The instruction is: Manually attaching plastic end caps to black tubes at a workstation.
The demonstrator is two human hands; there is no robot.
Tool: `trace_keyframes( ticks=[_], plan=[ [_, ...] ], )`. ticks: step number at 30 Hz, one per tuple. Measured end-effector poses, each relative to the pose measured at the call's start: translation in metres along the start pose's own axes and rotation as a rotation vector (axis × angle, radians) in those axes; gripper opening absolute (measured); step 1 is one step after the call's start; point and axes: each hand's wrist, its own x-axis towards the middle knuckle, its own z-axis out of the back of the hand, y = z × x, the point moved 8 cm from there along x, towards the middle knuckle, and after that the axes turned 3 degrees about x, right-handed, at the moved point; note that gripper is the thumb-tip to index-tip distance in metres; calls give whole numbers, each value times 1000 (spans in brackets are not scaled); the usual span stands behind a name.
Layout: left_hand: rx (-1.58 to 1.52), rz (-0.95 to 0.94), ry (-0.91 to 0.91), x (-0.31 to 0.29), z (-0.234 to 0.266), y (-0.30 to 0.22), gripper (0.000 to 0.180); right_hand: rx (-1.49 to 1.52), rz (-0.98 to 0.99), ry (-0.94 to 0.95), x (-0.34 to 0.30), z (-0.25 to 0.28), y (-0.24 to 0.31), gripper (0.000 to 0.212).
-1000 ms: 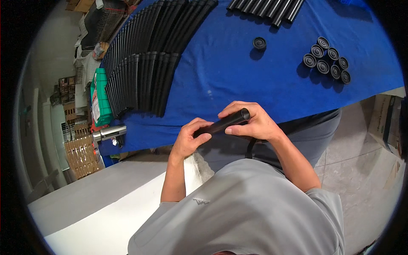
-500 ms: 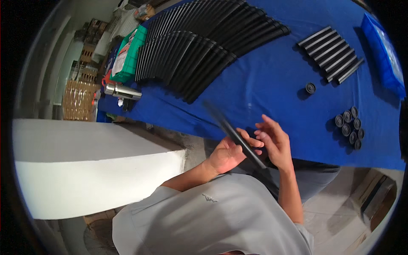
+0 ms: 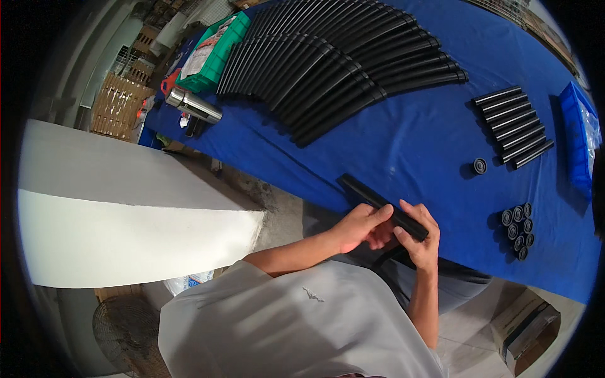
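A short black tube point(image 3: 360, 188) slants across the front edge of the blue-covered table, its far end toward the upper left. My left hand point(image 3: 360, 229) is closed around its middle, thumb on top. At the near end my right hand point(image 3: 423, 242) grips it, with thumb and fingers on either side. Right of my hands, a cluster of round black caps point(image 3: 518, 228) with ringed faces sits on the cloth. One single cap point(image 3: 479, 166) lies apart, farther back. Beyond it a row of short black tubes point(image 3: 511, 126) lies side by side.
Long black tubes point(image 3: 328, 69) fan across the back of the blue table point(image 3: 416, 138). At the left stand a green bin point(image 3: 217, 53) and a steel flask point(image 3: 194, 105). A blue bin point(image 3: 576, 142) is at the right edge. A white block point(image 3: 138, 233) fills the left side.
My right hand, open beside the tube before, has closed on its near end. The tube, blurred earlier, now shows sharply and lies at a flatter slant. The whole view has turned somewhat.
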Motion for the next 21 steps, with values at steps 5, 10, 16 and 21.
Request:
trace_keyframes(
  ticks=[5, 10, 16, 21],
  plan=[
    [1254, -843, -316, -47, -27, -79, 29, 112, -139, -130, -5, 4, -12, 45],
    [1552, -1151, -326, -33, -26, -102, 46, 130, -176, -193, -10, 6, -13, 44],
    [1205, -331, -106, -19, 5, -81, 38, 170, -154, 25, 5, 3, -2, 43],
    [876, -106, 15, -24, 25, -49, 29, 186, -88, 85, 3, 4, -3, 43]
  ],
)
